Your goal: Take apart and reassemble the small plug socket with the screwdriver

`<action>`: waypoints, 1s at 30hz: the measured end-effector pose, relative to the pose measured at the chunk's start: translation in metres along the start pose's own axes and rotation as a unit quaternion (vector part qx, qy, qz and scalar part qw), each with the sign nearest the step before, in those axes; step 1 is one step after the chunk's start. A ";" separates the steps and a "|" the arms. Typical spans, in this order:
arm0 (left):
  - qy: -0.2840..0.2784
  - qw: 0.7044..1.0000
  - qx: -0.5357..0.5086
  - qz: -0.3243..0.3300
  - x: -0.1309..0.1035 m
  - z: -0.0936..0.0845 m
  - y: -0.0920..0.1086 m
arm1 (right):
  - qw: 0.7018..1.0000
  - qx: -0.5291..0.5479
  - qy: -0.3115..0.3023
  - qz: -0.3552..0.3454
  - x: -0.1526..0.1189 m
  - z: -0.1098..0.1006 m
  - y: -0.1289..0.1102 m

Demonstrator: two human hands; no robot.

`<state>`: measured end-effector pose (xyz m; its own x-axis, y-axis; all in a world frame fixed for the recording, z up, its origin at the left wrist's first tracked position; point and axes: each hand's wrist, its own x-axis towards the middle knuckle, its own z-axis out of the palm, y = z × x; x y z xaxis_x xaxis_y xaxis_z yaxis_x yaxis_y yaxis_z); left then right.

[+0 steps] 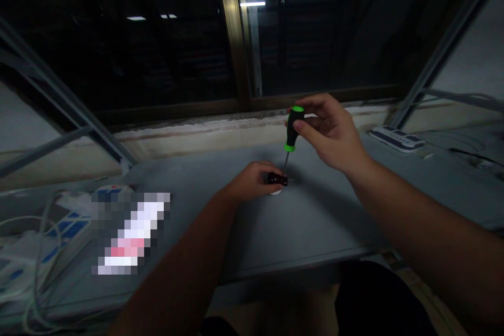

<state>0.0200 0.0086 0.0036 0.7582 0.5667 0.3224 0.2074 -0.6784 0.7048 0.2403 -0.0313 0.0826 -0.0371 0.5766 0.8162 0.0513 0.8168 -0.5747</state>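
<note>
My right hand (334, 131) grips a screwdriver (296, 125) with a black and green handle. The thumb and fingers close round that handle, and its thin metal shaft points down, nearly upright. Its tip meets a small, dark, shiny object (280, 179) on the grey table (275, 231). My left hand (250, 182) holds this object from the left between thumb and fingers. A thin pin-like piece sticks out of its right end, and a bit of something white shows below it. The object's exact kind is too dark and small to make out.
White and blue power strips (71, 228) with loose cables lie at the left. Near them is a pixelated bright rectangle (134, 233). Another power strip (397, 138) sits at the back right. Metal frame posts (106, 142) rise at both sides before a dark window (169, 42).
</note>
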 end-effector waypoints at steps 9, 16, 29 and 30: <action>0.028 0.999 0.008 -0.016 0.021 -0.023 0.044 | 0.997 -0.042 0.006 -0.071 0.037 -0.036 -0.028; 0.037 0.999 0.010 -0.011 0.025 -0.036 0.076 | 0.997 -0.032 0.014 -0.065 0.053 -0.044 -0.053; 0.076 0.996 0.009 -0.049 -0.030 0.048 0.056 | 0.996 0.075 -0.002 0.054 -0.022 -0.015 -0.027; 0.075 0.996 0.013 -0.054 -0.035 0.051 0.061 | 0.992 0.105 -0.014 0.063 -0.028 -0.014 -0.028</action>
<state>0.0376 -0.0758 0.0034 0.6308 0.6989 0.3369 0.2999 -0.6202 0.7249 0.2542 -0.0701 0.0769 -0.0711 0.6722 0.7369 -0.1510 0.7230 -0.6741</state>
